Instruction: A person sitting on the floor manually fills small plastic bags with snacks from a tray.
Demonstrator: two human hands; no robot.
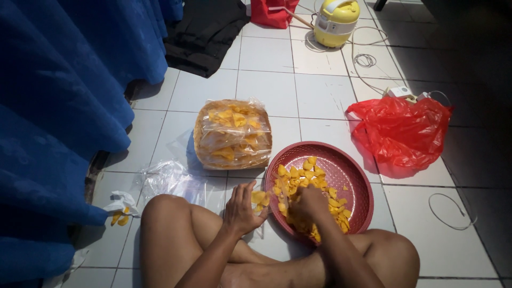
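Note:
I sit cross-legged on a white tiled floor. A round red plastic basket point(349, 173) holds a heap of yellow chips point(304, 178) in front of my knees. My right hand point(308, 204) reaches into the heap, fingers closed around chips. My left hand point(242, 208) sits just left of the basket's rim and holds a small clear plastic bag point(260, 198) with a few yellow chips inside. A stack of filled clear chip bags point(233, 133) lies on the floor beyond my left hand.
Empty clear plastic bags point(170, 178) lie at the left. A red plastic bag point(402, 130) sits at the right, near white cables point(450, 210). A yellow appliance point(336, 21) stands far back. Blue fabric point(58, 106) hangs along the left. Crumpled paper with chips point(121, 205) lies nearby.

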